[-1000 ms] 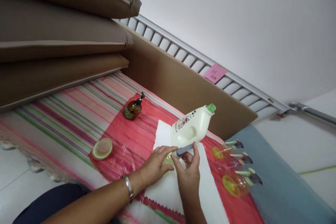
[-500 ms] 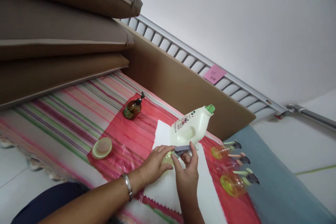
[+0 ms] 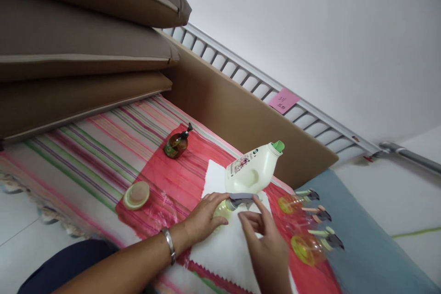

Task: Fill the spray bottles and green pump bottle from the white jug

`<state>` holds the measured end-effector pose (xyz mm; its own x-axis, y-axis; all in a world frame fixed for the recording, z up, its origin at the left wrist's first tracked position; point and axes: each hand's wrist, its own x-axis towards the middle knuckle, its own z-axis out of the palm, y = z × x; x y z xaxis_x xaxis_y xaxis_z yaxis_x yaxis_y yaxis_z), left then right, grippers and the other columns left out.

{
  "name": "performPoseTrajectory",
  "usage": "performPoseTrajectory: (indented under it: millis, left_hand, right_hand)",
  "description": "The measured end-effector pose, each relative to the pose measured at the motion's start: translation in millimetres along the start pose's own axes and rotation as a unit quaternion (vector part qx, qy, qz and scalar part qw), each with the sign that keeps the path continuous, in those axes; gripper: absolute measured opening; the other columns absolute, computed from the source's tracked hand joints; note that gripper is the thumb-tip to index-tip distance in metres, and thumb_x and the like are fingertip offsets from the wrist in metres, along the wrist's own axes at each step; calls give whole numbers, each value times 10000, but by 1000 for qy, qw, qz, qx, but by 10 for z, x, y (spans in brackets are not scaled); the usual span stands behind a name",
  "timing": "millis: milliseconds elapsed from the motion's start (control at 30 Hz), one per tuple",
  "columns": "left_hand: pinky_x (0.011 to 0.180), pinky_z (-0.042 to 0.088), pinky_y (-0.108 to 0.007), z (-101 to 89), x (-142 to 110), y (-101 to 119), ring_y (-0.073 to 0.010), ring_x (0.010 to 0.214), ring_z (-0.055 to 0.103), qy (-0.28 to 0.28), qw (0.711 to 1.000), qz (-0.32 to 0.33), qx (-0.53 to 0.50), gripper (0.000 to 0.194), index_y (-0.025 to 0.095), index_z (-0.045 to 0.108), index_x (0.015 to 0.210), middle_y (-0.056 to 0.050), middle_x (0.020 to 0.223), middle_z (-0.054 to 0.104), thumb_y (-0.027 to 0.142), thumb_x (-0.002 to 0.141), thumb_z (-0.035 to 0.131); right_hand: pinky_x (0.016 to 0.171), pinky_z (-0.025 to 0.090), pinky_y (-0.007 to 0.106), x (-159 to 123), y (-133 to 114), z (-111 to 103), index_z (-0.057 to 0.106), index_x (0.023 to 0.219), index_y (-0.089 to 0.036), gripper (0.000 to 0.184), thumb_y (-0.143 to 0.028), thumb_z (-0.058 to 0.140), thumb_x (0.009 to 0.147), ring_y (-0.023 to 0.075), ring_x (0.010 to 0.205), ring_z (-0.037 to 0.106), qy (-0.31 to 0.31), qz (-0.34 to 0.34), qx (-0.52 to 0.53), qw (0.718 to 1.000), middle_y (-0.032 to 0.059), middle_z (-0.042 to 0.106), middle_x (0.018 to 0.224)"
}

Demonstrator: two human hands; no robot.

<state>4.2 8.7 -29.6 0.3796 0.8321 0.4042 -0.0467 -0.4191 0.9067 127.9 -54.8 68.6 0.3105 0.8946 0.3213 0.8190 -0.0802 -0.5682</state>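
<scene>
A small yellow-tinted spray bottle [image 3: 223, 210] with a grey trigger head [image 3: 241, 199] is tilted over a white cloth [image 3: 223, 257]. Wrapped around its body is my left hand [image 3: 203, 218], the wrist wearing a silver bracelet [image 3: 168, 244]. My right hand [image 3: 263, 234] is at the nozzle end, its index fingertip at or very near the head, thumb apart and the other fingers curled. Just beyond stands a cream jug [image 3: 253, 170] with a green open top. Whether my right fingertip touches the head, I cannot tell.
Several similar spray bottles, one with a yellow base [image 3: 305, 250], lie at right on red sheeting [image 3: 193, 179]. A brown pump bottle [image 3: 176, 144] and a round pale-green lidded container [image 3: 136, 195] sit left. Stacked cushions [image 3: 86, 32] and a tan board [image 3: 241, 110] border the striped cloth [image 3: 86, 147].
My right hand has loosened from the trigger head and shifted right and down, its thumb leaving the bottle neck. My left hand still holds the spray bottle. The view has shifted slightly.
</scene>
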Motion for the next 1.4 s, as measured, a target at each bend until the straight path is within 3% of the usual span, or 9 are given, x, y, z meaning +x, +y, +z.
performPoseTrajectory:
  millis: [100,200,300,367,467,600,967,1200,1400]
  left_hand:
    - [1045,326,-423,5,-1,6,-233,1203,447,-5,1000,-1,11,607,292,448,1281,-51,1287,535,162,738,684]
    - [1052,321,-422,15,-6,9,-231,1210,445,-2,1000,0,11,615,291,439,1285,-52,1302,525,151,736,679]
    - [1063,310,-424,23,-14,11,-235,1229,432,8,1000,-9,-5,694,257,377,1323,-81,1336,493,124,716,685]
    - [1056,317,-437,26,-19,7,-245,1221,440,13,1000,-20,-15,750,230,334,1344,-103,1322,500,116,697,697]
    - [1040,330,-462,29,-21,-5,-259,1208,452,12,999,-34,-16,761,235,333,1336,-102,1279,531,127,684,710]
    - [1035,332,-472,32,-14,-19,-264,1211,448,13,999,-47,-15,750,247,340,1325,-105,1276,528,128,684,712]
    - [1013,348,-477,42,-21,5,-275,1205,449,8,999,-44,-9,772,262,320,1332,-105,1265,531,121,679,707]
    - [1019,346,-470,31,-19,39,-270,1207,453,4,998,-58,-7,756,247,330,1324,-110,1265,537,105,679,697]
    - [1026,336,-462,24,-18,18,-268,1215,447,3,998,-60,-17,752,251,328,1329,-110,1280,524,116,684,691]
  right_hand:
    - [859,453,422,155,-28,-240,550,1164,-237,431,-423,567,775,269,958,610,23,-176,-89,980,77,669,1013]
    - [920,411,423,375,-119,-310,522,1208,-241,439,-260,574,773,258,1066,544,-117,-295,-162,934,79,619,1153]
    - [864,420,396,554,-244,-259,498,1238,-264,510,-132,559,749,234,982,573,-247,-303,-234,890,52,651,1064]
    - [803,423,368,629,-319,-213,522,1208,-267,509,-99,555,729,230,921,588,-291,-314,-271,862,44,665,981]
    - [762,410,330,692,-400,-175,541,1174,-284,521,-75,561,697,218,876,603,-318,-335,-294,836,32,672,937]
    - [705,404,323,722,-483,-170,499,1230,-265,556,-113,578,701,236,814,636,-324,-321,-339,823,50,705,888]
    - [701,423,275,724,-466,-101,421,1315,-301,690,-63,572,685,201,854,642,-350,-278,-269,853,48,690,988]
    - [541,378,231,695,-543,-30,491,1273,-282,702,-50,590,618,164,620,602,-332,-174,-250,893,-32,635,658]
    - [538,416,236,743,-485,-7,468,1298,-283,720,-85,610,621,160,613,603,-331,-148,-217,906,-38,650,664]
